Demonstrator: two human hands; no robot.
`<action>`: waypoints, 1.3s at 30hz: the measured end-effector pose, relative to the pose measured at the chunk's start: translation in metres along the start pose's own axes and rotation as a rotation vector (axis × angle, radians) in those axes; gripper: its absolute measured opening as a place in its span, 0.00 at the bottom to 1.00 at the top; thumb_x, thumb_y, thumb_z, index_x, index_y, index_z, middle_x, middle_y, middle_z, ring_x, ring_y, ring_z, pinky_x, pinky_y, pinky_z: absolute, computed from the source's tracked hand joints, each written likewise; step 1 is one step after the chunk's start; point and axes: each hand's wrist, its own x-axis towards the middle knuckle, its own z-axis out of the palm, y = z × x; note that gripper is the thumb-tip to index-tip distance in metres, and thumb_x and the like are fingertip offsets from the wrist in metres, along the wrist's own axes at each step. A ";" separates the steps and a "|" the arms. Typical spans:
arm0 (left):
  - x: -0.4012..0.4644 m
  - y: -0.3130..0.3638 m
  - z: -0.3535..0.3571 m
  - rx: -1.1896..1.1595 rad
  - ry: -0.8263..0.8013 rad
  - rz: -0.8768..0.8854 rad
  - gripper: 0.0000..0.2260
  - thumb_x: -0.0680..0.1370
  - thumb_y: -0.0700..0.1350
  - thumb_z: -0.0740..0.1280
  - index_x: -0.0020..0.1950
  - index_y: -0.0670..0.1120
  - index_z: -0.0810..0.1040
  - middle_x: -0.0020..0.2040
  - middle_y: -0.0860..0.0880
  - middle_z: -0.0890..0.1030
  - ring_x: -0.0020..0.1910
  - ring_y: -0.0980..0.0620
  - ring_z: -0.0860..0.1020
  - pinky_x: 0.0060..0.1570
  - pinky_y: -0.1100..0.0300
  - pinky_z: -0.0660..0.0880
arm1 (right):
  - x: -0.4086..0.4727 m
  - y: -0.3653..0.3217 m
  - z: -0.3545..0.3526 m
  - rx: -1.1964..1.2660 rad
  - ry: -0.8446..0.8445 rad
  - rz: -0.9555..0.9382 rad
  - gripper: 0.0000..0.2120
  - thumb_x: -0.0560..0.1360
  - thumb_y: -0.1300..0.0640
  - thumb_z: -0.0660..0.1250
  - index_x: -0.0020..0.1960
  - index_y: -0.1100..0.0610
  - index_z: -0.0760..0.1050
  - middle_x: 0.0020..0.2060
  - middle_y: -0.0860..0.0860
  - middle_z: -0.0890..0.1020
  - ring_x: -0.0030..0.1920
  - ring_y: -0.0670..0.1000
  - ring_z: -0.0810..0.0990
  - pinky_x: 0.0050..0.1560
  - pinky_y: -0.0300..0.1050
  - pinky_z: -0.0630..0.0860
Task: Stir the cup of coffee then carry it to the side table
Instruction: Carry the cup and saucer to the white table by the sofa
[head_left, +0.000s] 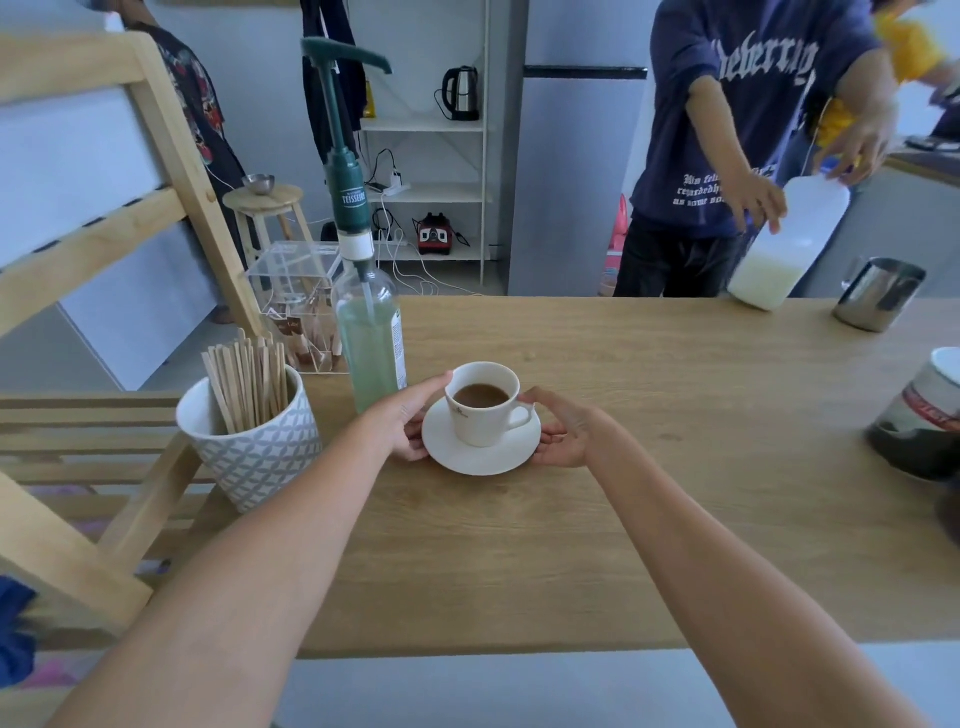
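A: Step? Stir or carry?

B: Carry, by the look of it. No stirrer in the cup (485, 402) or in either of the hands, so the stir reads as done, though that is a judgement. The cup sits upright on its saucer (480, 457), saucer flat on the bench (649, 467), coffee (480, 396) well below the rim.

A: Hands?

B: Left hand (402, 421) cups the saucer's left edge, fingers curled at the rim, thumb up beside the cup wall. Right hand (569, 434) mirrors it on the saucer's right edge, just past the cup's handle. Both are partly closed on the saucer; can't tell whether it has lifted yet.

A: Clutter around the cup?

B: Syrup bottle (371, 343) just behind-left of the cup, nearly touching the left thumb. Pot of wooden stirrers (249, 421) further left. Steel jug (878, 293) far right behind. Another person (753, 130) handles a milk container (784, 249) across the bench.

A: Next move needs?

B: Even lift from both sides, saucer kept level, clearing the bottle. Possible side table: the round stool (265, 200) behind-left of the cup, unconfirmed.
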 end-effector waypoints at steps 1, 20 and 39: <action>0.000 0.001 0.002 -0.007 -0.022 0.002 0.27 0.61 0.57 0.79 0.46 0.40 0.72 0.45 0.44 0.78 0.44 0.47 0.77 0.36 0.52 0.74 | -0.003 -0.001 -0.002 0.016 0.001 -0.008 0.18 0.65 0.60 0.74 0.50 0.66 0.72 0.43 0.58 0.79 0.48 0.57 0.80 0.60 0.52 0.77; -0.036 -0.007 0.114 0.225 -0.413 -0.032 0.17 0.81 0.51 0.54 0.51 0.37 0.72 0.43 0.41 0.78 0.40 0.44 0.78 0.37 0.51 0.74 | -0.108 0.016 -0.112 0.225 0.237 -0.187 0.24 0.65 0.58 0.73 0.57 0.67 0.72 0.53 0.59 0.81 0.48 0.57 0.82 0.48 0.49 0.79; -0.194 -0.201 0.333 0.795 -0.784 0.040 0.01 0.74 0.34 0.65 0.44 0.38 0.74 0.41 0.43 0.78 0.38 0.48 0.78 0.30 0.58 0.79 | -0.340 0.181 -0.315 0.534 0.573 -0.255 0.27 0.63 0.58 0.75 0.58 0.68 0.72 0.49 0.60 0.82 0.45 0.58 0.82 0.43 0.50 0.79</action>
